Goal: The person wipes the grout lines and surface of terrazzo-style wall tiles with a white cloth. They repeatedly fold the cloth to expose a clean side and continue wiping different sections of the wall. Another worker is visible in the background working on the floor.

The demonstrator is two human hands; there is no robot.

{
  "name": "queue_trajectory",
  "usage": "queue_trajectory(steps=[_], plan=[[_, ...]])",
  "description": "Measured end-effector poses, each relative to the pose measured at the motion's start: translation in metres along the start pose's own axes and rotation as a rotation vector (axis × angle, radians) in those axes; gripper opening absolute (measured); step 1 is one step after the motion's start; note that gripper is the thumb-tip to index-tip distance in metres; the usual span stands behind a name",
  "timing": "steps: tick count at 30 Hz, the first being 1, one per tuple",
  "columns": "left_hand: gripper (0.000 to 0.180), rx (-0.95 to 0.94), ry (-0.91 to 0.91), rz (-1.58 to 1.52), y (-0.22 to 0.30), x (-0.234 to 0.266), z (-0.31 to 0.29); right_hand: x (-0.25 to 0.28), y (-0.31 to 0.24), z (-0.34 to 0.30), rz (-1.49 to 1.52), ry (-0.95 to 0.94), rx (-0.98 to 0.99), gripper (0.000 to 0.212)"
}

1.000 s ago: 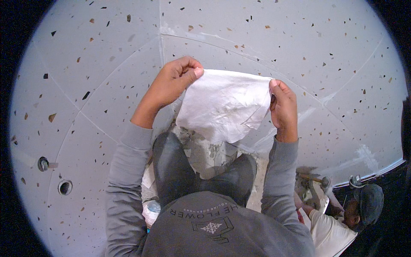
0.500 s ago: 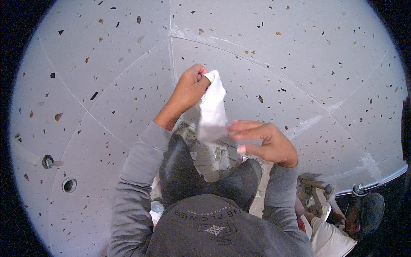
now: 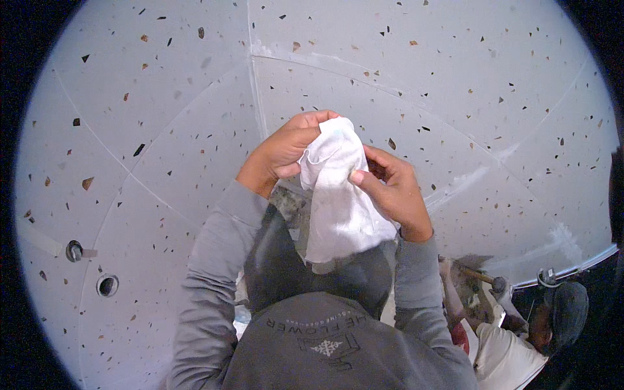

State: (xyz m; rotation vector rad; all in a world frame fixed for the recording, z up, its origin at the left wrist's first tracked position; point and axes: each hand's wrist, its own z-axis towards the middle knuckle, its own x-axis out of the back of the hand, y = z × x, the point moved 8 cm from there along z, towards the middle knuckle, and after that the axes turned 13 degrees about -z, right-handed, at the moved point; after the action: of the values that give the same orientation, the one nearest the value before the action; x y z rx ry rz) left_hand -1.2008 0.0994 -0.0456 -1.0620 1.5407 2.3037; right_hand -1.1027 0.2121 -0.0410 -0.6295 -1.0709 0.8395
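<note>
A single fisheye head camera looked steeply down from the person's head, close over the grey sleeves (image 3: 214, 286) and both raised hands. It faced a speckled floor (image 3: 162, 162) whose seams bent toward the rim. No second view shared the scene.

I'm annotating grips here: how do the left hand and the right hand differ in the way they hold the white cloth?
The left hand bunches the top of the white cloth in a closed fist, while the right hand grips it lower down, thumb pressed across the front. The left hand's knuckles face the speckled floor; the right hand's palm side turns toward the cloth. Both hands touch the cloth, and both come from grey sleeves.
</note>
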Motion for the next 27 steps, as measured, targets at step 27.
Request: queue_trajectory(steps=[27], plan=[[0.055,-0.42,0.248,0.941,-0.029,-0.02,-0.034,0.004,0.022,-0.001,0.554,0.249,-0.275,0.019]])
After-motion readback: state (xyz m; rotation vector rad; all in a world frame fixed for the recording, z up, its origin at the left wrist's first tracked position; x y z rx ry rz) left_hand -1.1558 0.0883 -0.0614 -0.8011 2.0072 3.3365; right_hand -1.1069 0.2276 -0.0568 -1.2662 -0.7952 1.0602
